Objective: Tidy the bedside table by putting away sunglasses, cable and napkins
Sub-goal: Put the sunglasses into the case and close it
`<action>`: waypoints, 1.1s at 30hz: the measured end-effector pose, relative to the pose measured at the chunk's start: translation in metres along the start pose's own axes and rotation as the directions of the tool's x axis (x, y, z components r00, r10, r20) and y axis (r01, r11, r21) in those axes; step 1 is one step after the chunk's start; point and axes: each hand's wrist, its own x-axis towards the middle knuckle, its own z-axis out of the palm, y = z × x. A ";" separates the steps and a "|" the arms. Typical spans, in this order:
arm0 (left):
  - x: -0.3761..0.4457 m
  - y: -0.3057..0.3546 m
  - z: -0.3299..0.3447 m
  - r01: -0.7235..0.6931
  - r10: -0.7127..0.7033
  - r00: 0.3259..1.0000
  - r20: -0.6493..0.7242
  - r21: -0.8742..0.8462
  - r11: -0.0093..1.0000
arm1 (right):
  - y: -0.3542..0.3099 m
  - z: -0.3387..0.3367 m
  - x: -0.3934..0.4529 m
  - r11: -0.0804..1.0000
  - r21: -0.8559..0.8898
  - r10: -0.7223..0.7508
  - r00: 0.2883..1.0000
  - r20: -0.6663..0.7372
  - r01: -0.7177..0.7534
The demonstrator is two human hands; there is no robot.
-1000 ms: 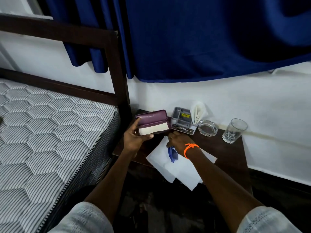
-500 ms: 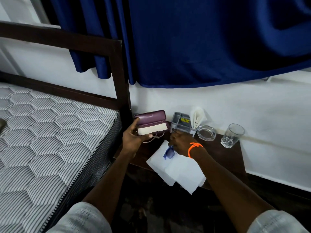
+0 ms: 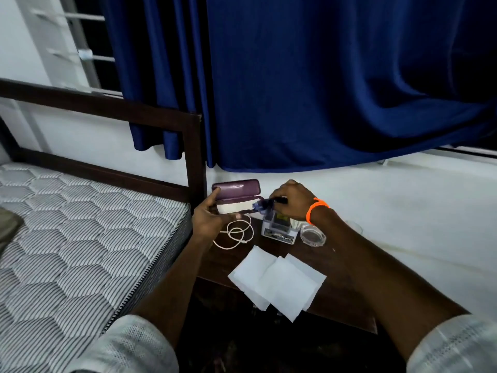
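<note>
My left hand (image 3: 208, 215) holds an open purple glasses case (image 3: 236, 193) with a white lining above the back left of the dark wooden bedside table (image 3: 347, 300). My right hand (image 3: 294, 201), with an orange band on its wrist, grips blue-lensed sunglasses (image 3: 262, 205) at the case's right end. A white cable (image 3: 238, 234) lies coiled on the table under the case. Several white napkins (image 3: 278, 282) lie spread over the table's front edge.
A grey holder with a label (image 3: 278, 230) stands at the back of the table, folded napkins partly hidden behind my right wrist. A glass ashtray (image 3: 313, 235) sits to its right. A bed with a quilted mattress (image 3: 80, 243) and dark headboard stands at the left. Blue curtains (image 3: 295, 84) hang behind.
My right hand has lifted the sunglasses off the napkins and brought them up to the open case. The left hand has raised the case, and the coiled cable now shows beneath it.
</note>
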 end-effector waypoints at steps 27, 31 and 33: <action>0.006 0.132 0.047 -0.156 0.159 0.981 0.116 -0.033 0.987 | -0.069 -0.128 0.033 0.997 -0.062 0.028 0.991 -0.131 -0.037; 0.008 0.137 0.051 -0.157 0.164 0.979 0.119 -0.066 0.985 | -0.066 -0.141 0.033 0.996 -0.082 0.027 0.991 -0.130 -0.038; 0.009 0.140 0.053 -0.151 0.161 0.980 0.116 -0.091 0.984 | -0.064 -0.144 0.033 0.995 -0.093 0.027 0.992 -0.119 -0.038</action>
